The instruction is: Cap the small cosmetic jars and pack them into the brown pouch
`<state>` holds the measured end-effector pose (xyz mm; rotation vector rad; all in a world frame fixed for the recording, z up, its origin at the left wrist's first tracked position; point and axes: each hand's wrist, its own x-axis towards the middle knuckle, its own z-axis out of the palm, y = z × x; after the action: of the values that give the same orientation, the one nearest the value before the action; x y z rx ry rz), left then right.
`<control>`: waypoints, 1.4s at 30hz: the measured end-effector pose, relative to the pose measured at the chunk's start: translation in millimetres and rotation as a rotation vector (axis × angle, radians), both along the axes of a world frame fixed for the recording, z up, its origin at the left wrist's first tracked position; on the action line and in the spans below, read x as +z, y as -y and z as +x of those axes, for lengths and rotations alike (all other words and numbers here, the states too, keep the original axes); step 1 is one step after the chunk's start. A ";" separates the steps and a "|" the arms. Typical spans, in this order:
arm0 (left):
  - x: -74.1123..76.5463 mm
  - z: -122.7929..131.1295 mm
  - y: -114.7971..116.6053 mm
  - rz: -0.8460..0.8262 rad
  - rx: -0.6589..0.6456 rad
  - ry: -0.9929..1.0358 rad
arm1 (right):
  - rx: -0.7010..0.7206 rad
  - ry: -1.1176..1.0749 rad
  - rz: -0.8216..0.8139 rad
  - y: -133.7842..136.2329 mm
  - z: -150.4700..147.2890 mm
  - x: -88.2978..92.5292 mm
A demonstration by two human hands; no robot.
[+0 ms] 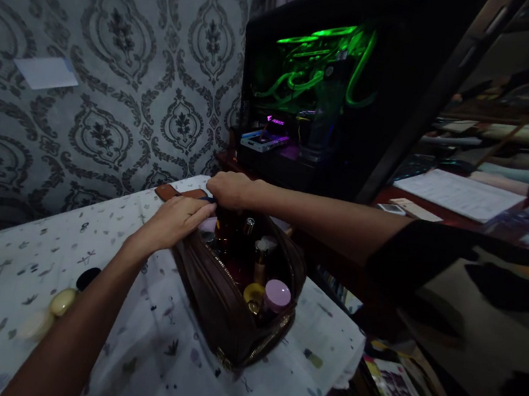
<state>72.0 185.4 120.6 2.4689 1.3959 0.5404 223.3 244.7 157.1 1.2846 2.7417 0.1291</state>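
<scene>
A brown leather toiletry bag (220, 299) lies open on a table covered with a white patterned cloth (0, 289). Inside it stand several bottles and jars, among them a pink-lidded jar (277, 294), a yellow-capped one (253, 292) and a small gold bottle (262, 255). My left hand (178, 219) rests on the bag's far left rim, fingers curled over it beside a small pale item. My right hand (230, 189) reaches across from the right and is closed at the bag's far end, by its zipper tab; what it pinches is hidden.
A small yellowish object (62, 301) and a black round one (87, 278) lie on the cloth by my left forearm. Behind the table stands a glass-sided computer case lit green (315, 78). A desk with papers (458, 193) sits to the right. Patterned wallpaper covers the left wall.
</scene>
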 end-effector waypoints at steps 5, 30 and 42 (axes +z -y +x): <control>-2.9 0.0 -1.6 0.014 0.024 0.017 | -0.021 0.017 0.077 6.6 2.2 8.7; -2.9 -1.1 -1.7 0.007 -0.023 -0.017 | -0.107 -0.136 0.128 -4.9 31.2 -13.8; -2.6 0.7 -0.8 0.007 -0.012 -0.010 | -0.029 0.106 0.091 4.5 19.5 -17.5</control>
<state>72.7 186.2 118.0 2.4870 1.3843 0.5321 242.9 240.2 139.6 1.2985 2.6551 0.3133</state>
